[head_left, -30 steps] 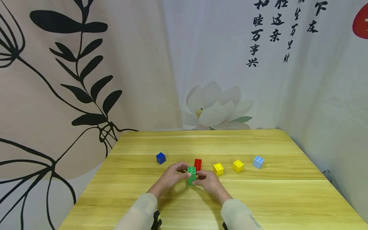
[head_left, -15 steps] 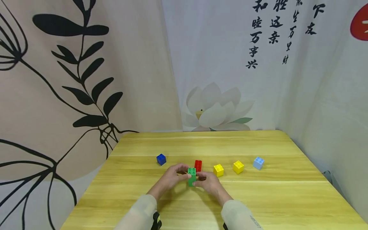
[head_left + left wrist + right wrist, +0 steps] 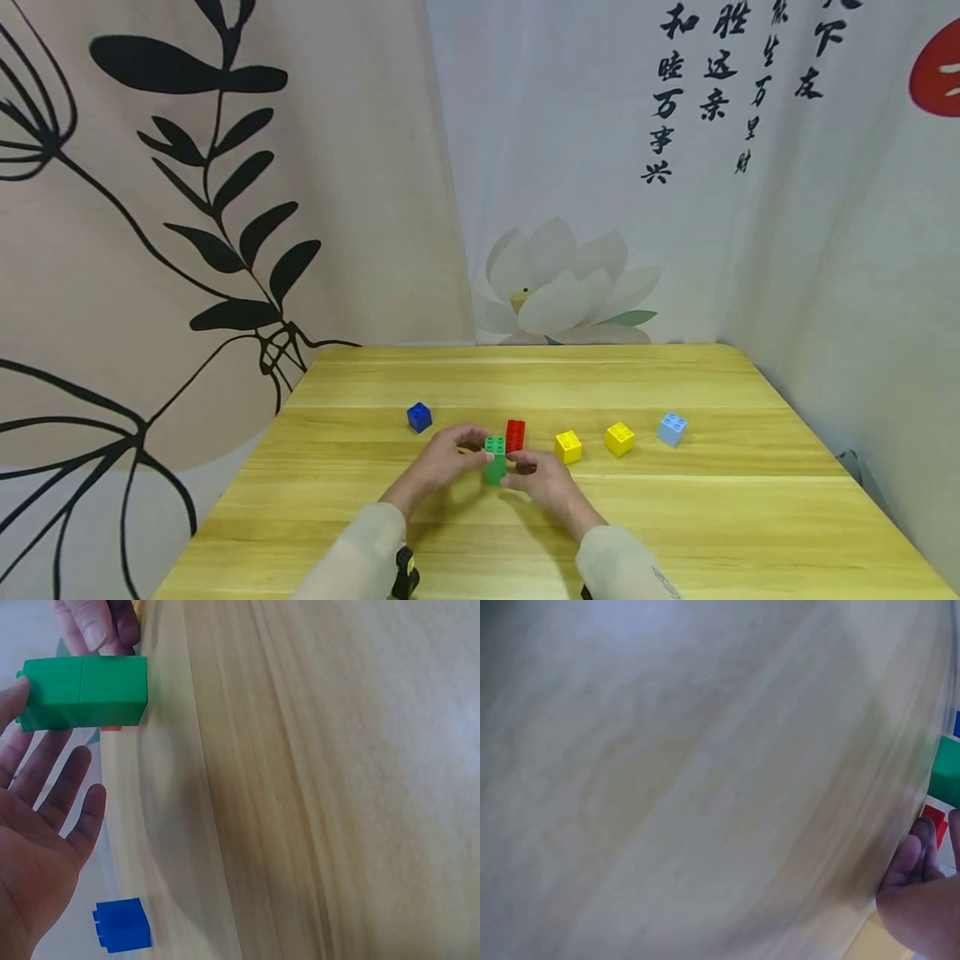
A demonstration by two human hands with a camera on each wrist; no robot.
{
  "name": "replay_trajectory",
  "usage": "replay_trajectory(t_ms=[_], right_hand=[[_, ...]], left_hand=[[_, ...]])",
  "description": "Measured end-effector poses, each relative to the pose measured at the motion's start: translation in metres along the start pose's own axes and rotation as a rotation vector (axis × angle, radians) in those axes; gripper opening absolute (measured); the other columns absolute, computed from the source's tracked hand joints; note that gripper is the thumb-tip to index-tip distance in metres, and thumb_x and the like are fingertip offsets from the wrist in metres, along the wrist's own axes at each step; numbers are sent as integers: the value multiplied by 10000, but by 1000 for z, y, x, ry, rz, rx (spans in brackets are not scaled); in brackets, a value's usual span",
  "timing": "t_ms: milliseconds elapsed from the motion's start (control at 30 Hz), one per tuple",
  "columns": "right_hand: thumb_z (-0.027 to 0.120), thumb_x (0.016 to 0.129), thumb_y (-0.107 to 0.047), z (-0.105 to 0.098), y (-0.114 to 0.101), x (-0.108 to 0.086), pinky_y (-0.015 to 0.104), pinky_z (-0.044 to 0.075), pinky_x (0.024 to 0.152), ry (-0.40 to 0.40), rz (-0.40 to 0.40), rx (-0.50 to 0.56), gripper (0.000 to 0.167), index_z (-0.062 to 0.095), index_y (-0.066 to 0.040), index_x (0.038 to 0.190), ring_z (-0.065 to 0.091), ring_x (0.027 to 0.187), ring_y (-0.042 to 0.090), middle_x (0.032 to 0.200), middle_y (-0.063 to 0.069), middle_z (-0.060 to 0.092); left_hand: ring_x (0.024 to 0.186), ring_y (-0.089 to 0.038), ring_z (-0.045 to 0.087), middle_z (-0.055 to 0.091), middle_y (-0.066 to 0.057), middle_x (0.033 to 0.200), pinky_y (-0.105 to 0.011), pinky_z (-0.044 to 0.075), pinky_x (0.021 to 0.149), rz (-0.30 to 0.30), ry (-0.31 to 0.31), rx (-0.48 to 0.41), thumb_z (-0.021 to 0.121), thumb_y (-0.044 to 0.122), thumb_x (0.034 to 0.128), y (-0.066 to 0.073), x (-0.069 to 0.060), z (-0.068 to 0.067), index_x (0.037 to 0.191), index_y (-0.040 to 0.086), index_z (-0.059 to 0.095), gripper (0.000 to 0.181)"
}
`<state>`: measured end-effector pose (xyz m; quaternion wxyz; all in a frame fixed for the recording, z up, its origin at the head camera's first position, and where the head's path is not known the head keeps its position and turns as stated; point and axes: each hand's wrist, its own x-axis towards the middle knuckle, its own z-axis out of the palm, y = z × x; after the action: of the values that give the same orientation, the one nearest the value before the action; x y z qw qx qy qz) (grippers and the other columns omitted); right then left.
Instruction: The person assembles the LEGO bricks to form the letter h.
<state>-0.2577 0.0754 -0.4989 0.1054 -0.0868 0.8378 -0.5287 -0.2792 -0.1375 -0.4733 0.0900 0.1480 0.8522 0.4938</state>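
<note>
Two green toy building bricks are stacked into an upright column at the middle of the table, studs up. My left hand pinches the upper brick between thumb and fingers; its other fingers spread loosely in the left wrist view. My right hand is close at the column's right side, thumb and index finger apart, other fingers bent. Whether its fingertips still touch the green is hard to tell. Just behind the column lies a red brick, partly hidden. I cannot tell whether the column rests on the table.
A dark blue brick sits left of the hands. To the right are a yellow brick, another yellow brick and a light blue brick. The wooden table ends at a curtain.
The green column has shifted slightly left with my left hand, and a little more of a gap shows toward my right hand. The other bricks stay put; the head view has tilted slightly.
</note>
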Motion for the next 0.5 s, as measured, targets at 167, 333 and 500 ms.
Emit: replay_trajectory(t_ms=[167,333,500], right_hand=[[764,889,-202,-1,-1,-3,492,483,942,-3,-4,22,485,621,-36,1322,573,1142,328,1277,185,614],[754,897,-191,-3,-1,-6,475,493,928,5,2,42,481,612,-27,1326,572,1132,312,1270,163,618],[752,898,-194,-5,-1,-7,475,493,928,16,17,56,454,626,-46,1308,565,1143,320,1265,156,616]], left_hand=[[1066,-205,578,652,13,1088,-506,452,947,8,13,20,714,322,926,-1,1,-4,1200,147,660,330],[1058,-208,577,650,5,1086,-503,451,943,15,12,22,710,328,928,-3,3,-6,1205,136,658,341],[1061,-208,575,647,2,1092,-509,449,944,16,16,39,719,348,917,-4,4,-5,1226,134,646,382]])
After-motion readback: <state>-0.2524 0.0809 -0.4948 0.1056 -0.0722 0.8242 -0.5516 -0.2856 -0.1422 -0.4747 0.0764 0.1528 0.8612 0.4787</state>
